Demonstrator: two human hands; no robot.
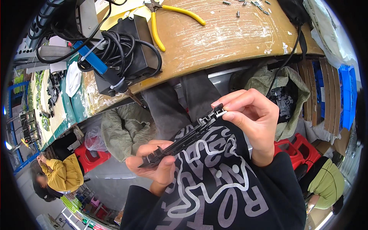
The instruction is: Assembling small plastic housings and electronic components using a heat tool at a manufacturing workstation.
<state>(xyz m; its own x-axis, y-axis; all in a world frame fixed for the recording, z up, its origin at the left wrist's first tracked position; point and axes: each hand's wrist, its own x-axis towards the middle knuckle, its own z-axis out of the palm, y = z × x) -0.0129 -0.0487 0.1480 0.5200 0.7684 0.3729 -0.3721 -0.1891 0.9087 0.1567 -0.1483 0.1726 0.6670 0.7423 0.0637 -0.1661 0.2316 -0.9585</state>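
A long, narrow black plastic part point(186, 141) with raised clips and slots is held tilted in front of my chest, its right end higher. My left hand point(155, 165) grips its lower left end between thumb and fingers. At the upper right end, my right hand point(255, 117) has its thumb and fingertips closed on the part. A small light, metallic-looking piece point(219, 112) shows by the right fingertips; whether it belongs to the part I cannot tell. The far side of the part is hidden.
Yellow-handled cutting pliers point(154, 30) lie on the worn brown bench point(230, 42), near small metal pieces point(238, 14). Left stands a black box point(151, 63) with coiled cable and a blue-handled tool point(92, 57). Sacks point(128, 132) sit below. Two people point(67, 174) sit behind.
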